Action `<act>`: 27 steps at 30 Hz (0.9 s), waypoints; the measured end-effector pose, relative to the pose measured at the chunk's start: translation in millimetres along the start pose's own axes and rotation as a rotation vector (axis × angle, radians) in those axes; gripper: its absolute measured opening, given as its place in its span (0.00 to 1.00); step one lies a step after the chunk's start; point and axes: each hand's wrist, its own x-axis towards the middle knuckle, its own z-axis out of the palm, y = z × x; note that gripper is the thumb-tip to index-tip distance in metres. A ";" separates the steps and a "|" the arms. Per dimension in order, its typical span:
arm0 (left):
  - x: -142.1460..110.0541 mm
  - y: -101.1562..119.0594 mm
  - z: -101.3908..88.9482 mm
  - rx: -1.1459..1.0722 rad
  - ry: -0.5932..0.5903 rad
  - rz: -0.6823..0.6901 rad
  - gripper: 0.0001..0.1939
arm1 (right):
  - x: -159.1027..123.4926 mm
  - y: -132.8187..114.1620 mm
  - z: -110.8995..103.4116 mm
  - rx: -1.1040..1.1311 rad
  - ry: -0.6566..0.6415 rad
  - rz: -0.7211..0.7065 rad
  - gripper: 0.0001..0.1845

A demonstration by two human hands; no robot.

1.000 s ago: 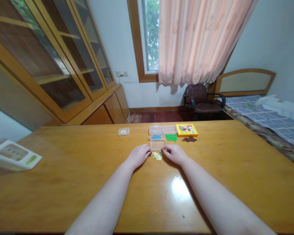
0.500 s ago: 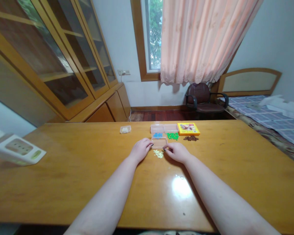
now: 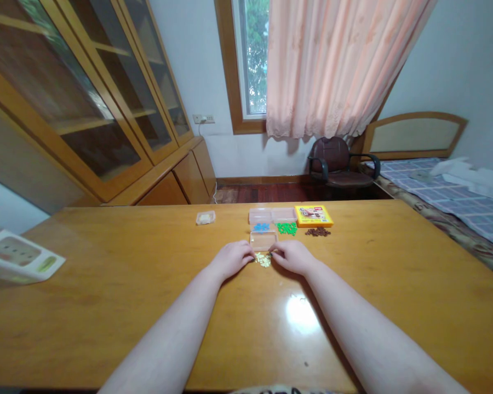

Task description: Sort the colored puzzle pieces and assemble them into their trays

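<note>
just below the clear box [image 3: 263, 239], yellow beads [image 3: 263, 260] between left hand [image 3: 231, 260] and right hand [image 3: 293, 258], both loosely curled, any grasp hidden; table edge [image 3: 148, 207] beyond the box.

Left hand [image 3: 231, 260] slid back beside the yellow beads [image 3: 263, 260].

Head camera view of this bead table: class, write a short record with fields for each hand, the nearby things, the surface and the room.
Left hand: curled beside the pale yellow beads
Right hand: on the other side of those beads, by the clear plastic box; any grip too small to tell
Farther along: blue beads, green beads, brown beads, yellow box
Surface: wooden table
Room: glass-fronted cabinet, peach curtain, dark chair
</note>
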 end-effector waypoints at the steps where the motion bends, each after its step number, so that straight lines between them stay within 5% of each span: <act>1: 0.0 -0.1 -0.1 0.000 0.004 -0.002 0.06 | -0.3 -2.2 0.0 -0.013 -0.003 -0.010 0.11; 9: 1.3 -3.2 1.0 0.036 -0.003 0.011 0.06 | 0.0 -31.9 13.4 -0.165 -0.104 -0.154 0.12; 27: 1.3 0.3 3.0 0.118 0.002 0.040 0.05 | 4.2 -33.4 18.9 -0.197 -0.066 -0.080 0.14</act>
